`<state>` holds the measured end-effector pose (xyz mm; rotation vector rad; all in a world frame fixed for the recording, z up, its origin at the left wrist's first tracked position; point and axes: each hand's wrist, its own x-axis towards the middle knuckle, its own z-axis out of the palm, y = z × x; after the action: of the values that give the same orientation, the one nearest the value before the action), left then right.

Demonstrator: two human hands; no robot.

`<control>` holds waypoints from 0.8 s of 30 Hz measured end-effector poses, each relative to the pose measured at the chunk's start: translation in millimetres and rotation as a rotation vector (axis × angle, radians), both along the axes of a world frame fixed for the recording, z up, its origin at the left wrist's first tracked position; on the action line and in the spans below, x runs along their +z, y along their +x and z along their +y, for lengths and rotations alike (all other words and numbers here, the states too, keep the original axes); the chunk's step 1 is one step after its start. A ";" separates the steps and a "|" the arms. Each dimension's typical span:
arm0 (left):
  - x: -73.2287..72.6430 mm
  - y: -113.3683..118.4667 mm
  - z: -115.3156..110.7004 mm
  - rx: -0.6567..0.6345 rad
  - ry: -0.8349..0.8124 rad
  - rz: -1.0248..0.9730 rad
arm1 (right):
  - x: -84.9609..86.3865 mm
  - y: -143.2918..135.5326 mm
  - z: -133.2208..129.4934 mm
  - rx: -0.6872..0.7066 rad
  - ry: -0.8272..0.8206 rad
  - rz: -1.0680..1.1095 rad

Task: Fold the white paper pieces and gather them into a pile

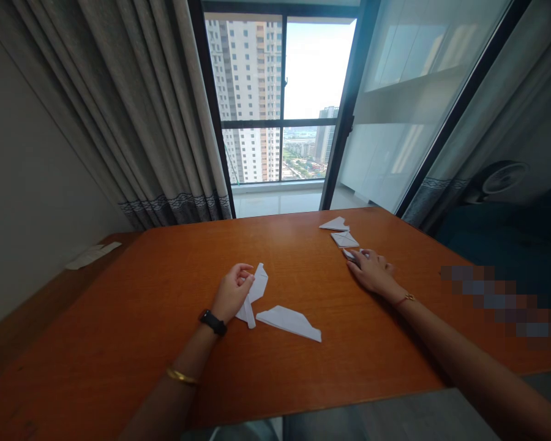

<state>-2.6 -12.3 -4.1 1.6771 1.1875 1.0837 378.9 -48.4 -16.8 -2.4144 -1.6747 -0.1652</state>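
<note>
My left hand point(236, 289) hovers at a white folded paper point(259, 284), its fingers loosely curled and apart. That paper is partly covered by the hand, and a narrow folded strip point(250, 313) shows below the palm. Beside it lies a long folded paper point(290, 323) with slanted ends. Further right, my right hand point(371, 271) has its thumb and fingers on a small folded paper point(348, 254), mostly hidden under them. Just beyond that are a square folded paper point(344, 239) with crease lines and a pointed folded paper point(334, 224), forming a row.
Everything rests on an orange-brown wooden table point(165, 343). A pale flat item point(93, 255) lies at the left by the wall. Beyond the far edge are a grey curtain point(165, 122) and a window. A blurred patch point(500, 300) covers the right side.
</note>
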 end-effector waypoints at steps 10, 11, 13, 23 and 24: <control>9.9 -11.7 1.2 0.049 0.167 0.402 | 55.8 -155.6 -39.5 0.645 -0.218 0.184; 9.1 -15.1 2.1 0.080 0.202 0.514 | 53.9 -166.3 -41.5 0.679 -0.256 0.198; 7.2 -21.5 3.7 0.135 0.209 0.692 | 49.9 -176.5 -41.1 0.706 -0.339 0.244; 3.7 -36.9 9.2 -0.024 -0.147 0.477 | 42.3 -126.4 -8.1 0.645 -0.348 0.812; 6.8 -38.0 8.9 -0.048 -0.161 0.461 | 42.9 -123.4 -7.4 0.615 -0.306 0.917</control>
<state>-40.6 -3.3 2.7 1.8709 1.4676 0.5645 255.5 -55.7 26.1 -1.5425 -1.8694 1.1521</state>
